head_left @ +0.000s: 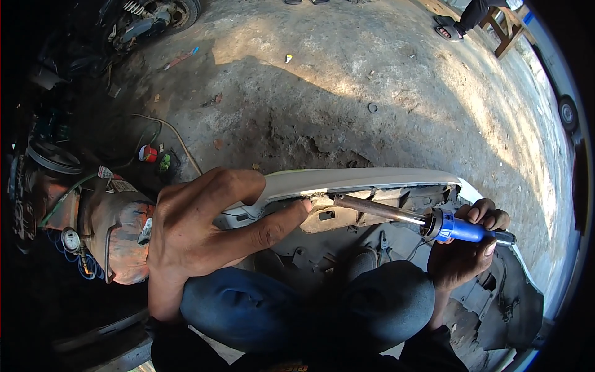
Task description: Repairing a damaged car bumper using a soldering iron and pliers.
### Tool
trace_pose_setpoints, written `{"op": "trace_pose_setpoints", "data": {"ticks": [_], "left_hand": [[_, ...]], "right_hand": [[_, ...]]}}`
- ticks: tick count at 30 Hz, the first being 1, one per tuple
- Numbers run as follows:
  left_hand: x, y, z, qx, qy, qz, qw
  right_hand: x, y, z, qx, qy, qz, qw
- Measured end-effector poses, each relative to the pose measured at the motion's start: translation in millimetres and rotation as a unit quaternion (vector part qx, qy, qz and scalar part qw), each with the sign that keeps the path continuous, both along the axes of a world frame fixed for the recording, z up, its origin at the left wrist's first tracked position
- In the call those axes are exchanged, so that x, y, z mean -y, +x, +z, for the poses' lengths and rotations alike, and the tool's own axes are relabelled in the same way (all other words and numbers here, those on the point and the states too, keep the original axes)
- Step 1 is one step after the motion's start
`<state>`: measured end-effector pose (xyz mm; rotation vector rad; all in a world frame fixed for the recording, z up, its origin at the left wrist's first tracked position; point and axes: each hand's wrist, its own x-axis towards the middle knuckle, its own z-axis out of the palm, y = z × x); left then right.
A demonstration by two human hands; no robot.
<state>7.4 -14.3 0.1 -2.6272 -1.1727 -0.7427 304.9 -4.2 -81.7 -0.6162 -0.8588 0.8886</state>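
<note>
A pale plastic car bumper [365, 177] lies curved across my lap, showing its rough inner flange and brackets. My left hand [220, 232] is open, fingers apart, with one fingertip touching the bumper's inner edge and another finger bent over its top. My right hand [465, 260] is closed on the blue handle of a soldering iron [396, 211]. The iron's metal shaft points left, its tip at the bumper's inner edge, just right of my left fingertip. Whether the tip touches the plastic, I cannot tell.
A rusty tank [124, 229] with a gauge and hoses stands left, beside a red can [147, 154]. Pliers [384, 248] lie below the bumper. A motorbike [149, 22] is at top left; a person's sandalled foot [447, 31] and a wooden bench [502, 37] are at top right.
</note>
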Motion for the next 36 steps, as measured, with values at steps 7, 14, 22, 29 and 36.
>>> {"op": "trace_pose_setpoints", "data": {"ticks": [7, 14, 22, 29, 36], "left_hand": [[0.7, 0.9, 0.8, -0.003, -0.005, 0.009, 1.0], [1.0, -0.7, -0.8, -0.011, 0.002, 0.001, 1.0], [2.4, -2.9, -5.0, -0.031, 0.017, 0.001, 0.999], [3.4, -1.7, -3.5, -0.04, 0.018, 0.007, 0.999], [5.7, 1.7, -3.2, -0.028, 0.013, 0.02, 0.999]], "right_hand": [[4.9, 11.3, -2.1, -0.004, 0.002, 0.1, 0.995], [-0.5, -1.9, 0.5, -0.01, -0.001, -0.009, 1.0], [1.2, -0.9, 2.0, -0.009, -0.008, 0.001, 1.0], [1.6, -0.7, 2.0, -0.004, -0.005, -0.001, 1.0], [1.3, -0.4, -0.2, -0.004, 0.002, -0.02, 1.0]]}}
